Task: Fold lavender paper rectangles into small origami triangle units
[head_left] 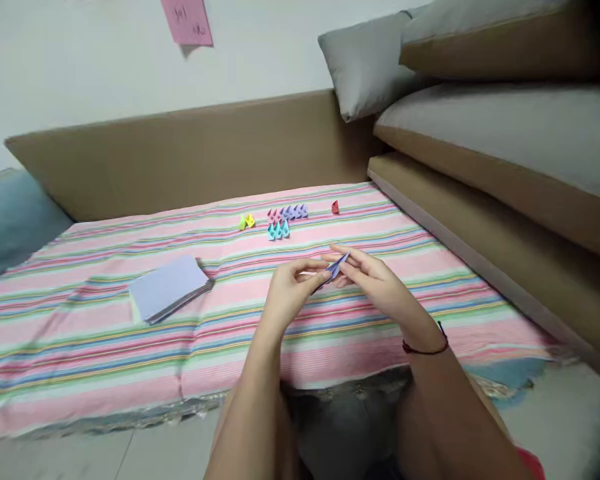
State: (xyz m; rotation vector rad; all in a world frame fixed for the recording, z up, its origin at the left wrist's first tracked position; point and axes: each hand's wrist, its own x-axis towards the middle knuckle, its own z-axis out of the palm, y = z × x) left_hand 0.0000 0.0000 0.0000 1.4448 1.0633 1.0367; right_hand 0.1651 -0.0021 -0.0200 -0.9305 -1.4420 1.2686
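Near edge, 6 o'clock: two bare forearms rise from the bottom of the view, with a dark band (425, 347) on the right wrist.

Centre: left hand (293, 287) and right hand (380, 283) meet fingertip to fingertip above the striped cloth (80, 347). Both pinch one small blue-violet paper (336, 268). The paper is held clear of the cloth between the fingertips and is folded down to a narrow pointed shape.

Judged step: mid-fold on a small unit. A further crease would call for edges lined up and a firm pinch along the fold. The piece is tiny, so drifting off line is the risk.

9 o'clock of the hands: sheet stack (169, 288), lavender on top, flat on the cloth.

12 o'clock, farther: finished units in groups. There is a yellow-green pair (247, 221), a pink-purple row (287, 213) and cyan ones (278, 231) just below the row. One red unit (335, 207) sits apart.

Beyond: brown backrest (180, 153), grey cushions (365, 63) at 1 o'clock, pink note (187, 20) on the wall at 11.
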